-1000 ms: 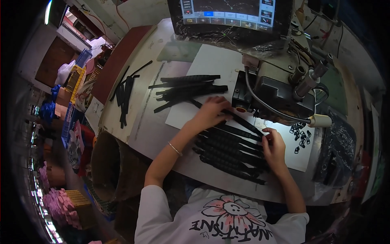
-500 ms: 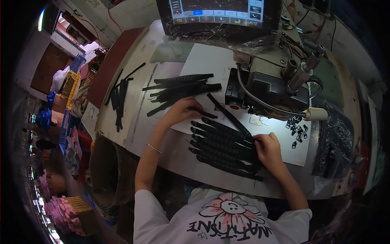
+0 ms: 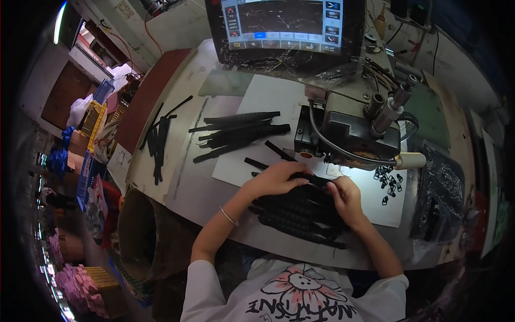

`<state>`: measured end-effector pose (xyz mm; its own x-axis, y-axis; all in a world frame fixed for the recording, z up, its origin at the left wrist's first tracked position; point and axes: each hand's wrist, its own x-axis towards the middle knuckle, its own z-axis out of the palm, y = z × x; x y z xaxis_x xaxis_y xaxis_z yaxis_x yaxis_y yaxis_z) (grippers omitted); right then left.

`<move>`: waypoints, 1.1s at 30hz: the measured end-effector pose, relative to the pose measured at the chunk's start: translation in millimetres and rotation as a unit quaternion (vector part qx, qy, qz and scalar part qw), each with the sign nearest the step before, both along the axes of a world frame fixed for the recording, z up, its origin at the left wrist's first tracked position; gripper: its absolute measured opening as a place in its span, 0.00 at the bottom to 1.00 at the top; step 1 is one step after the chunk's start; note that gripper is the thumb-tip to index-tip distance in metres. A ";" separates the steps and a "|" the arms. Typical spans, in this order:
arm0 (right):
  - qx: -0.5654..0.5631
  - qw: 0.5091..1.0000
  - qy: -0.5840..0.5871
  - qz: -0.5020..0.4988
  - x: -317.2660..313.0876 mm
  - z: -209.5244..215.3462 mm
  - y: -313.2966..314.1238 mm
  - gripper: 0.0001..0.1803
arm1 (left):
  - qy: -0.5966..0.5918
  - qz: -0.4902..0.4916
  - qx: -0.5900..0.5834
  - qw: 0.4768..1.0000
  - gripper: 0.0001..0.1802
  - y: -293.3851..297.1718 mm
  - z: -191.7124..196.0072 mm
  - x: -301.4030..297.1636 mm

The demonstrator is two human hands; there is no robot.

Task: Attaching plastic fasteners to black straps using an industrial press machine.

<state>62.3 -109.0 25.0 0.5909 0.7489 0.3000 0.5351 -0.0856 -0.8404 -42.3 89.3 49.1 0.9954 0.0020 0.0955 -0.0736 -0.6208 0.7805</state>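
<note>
My left hand (image 3: 280, 179) and my right hand (image 3: 347, 198) are close together over a row of black straps (image 3: 292, 216). Between them runs one black strap (image 3: 316, 178), pinched by the fingers of both hands. Its free end appears to stick out past my left hand, toward the far left. Another black strap (image 3: 276, 148) slants just beyond, partly hidden by my left hand. Many of the straps in the row look ribbed or gathered, and my hands cover part of them.
A sewing machine head (image 3: 354, 126) stands at the right, with small black buckles (image 3: 390, 183) beside it. Further left lie a bundle of black straps (image 3: 241, 127) and some thin strips (image 3: 157, 145). A screen (image 3: 284, 27) stands behind; a plastic bag (image 3: 440, 193) lies at the right.
My left hand has moved right and nearer, from the far end of the row to beside my right hand, and now grips the strap there. The whole view has shifted slightly.
</note>
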 end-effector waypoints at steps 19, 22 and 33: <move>-0.026 0.995 -0.090 -0.036 21.1 -18.4 -29.1 0.01 | -0.019 0.298 0.172 0.939 0.06 112.1 -27.2 -59.8; -0.027 0.993 -0.111 -0.042 23.6 -17.6 -28.8 0.02 | -0.030 0.319 0.171 0.932 0.05 117.5 -24.2 -46.7; -0.007 0.995 -0.085 -0.044 22.3 -19.7 -26.4 0.03 | 0.017 0.131 0.108 0.985 0.13 63.4 -23.2 3.2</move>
